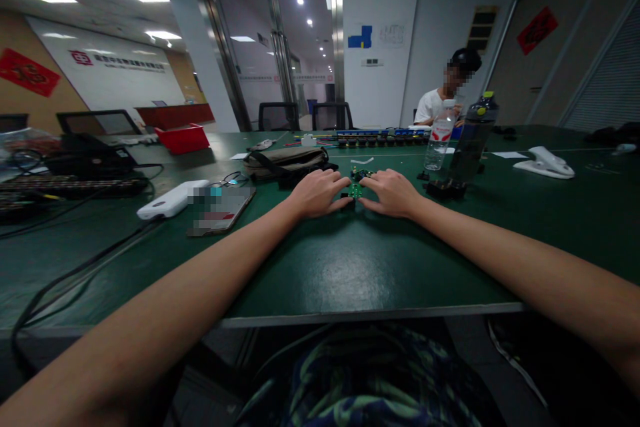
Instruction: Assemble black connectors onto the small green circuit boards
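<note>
A small green circuit board (355, 191) lies between my two hands, low over the table. My left hand (318, 193) grips its left edge, thumb below and fingers above. On the opposite edge, the thumb and fingers of my right hand (393, 193) close in the same way. A small black block (347, 201) shows just beneath the board near my left thumb; whether it is joined to the board I cannot tell. Small dark parts with some yellow (361, 173) sit just behind the board, too small to name.
Left of my hands are a grey-brown bag (285, 163), a phone (225, 210) and a white power bank (173, 200) with a cable. To the right stand a clear water bottle (438, 140), a dark bottle (473, 137) and a white device (547, 163). A person (435, 107) sits across the table (360, 267).
</note>
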Demonstrator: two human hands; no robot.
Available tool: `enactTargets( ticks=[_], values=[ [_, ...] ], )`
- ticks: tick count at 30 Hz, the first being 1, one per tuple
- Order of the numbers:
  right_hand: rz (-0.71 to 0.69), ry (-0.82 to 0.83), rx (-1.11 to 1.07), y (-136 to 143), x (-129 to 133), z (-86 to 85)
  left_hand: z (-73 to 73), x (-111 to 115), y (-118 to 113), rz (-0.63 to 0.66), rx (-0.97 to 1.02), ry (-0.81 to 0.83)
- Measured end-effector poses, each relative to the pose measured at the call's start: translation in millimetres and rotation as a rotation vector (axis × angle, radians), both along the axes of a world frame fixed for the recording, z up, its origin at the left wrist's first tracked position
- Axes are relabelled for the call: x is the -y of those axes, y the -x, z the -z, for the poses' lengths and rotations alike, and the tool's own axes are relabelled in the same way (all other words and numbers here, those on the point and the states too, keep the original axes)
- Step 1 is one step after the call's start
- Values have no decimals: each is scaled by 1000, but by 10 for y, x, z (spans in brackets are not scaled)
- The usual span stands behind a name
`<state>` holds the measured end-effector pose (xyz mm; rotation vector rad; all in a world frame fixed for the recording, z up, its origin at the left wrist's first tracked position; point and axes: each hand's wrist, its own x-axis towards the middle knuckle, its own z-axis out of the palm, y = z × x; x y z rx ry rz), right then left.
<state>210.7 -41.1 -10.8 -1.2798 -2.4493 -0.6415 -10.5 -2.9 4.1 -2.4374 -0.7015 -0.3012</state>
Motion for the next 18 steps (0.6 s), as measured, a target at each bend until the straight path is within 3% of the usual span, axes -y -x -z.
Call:
enactTargets(
  ticks=[18],
  values=[
    [1,-15,14,0,-7,11,-5,5,1,-4,-13,-17]
  ],
)
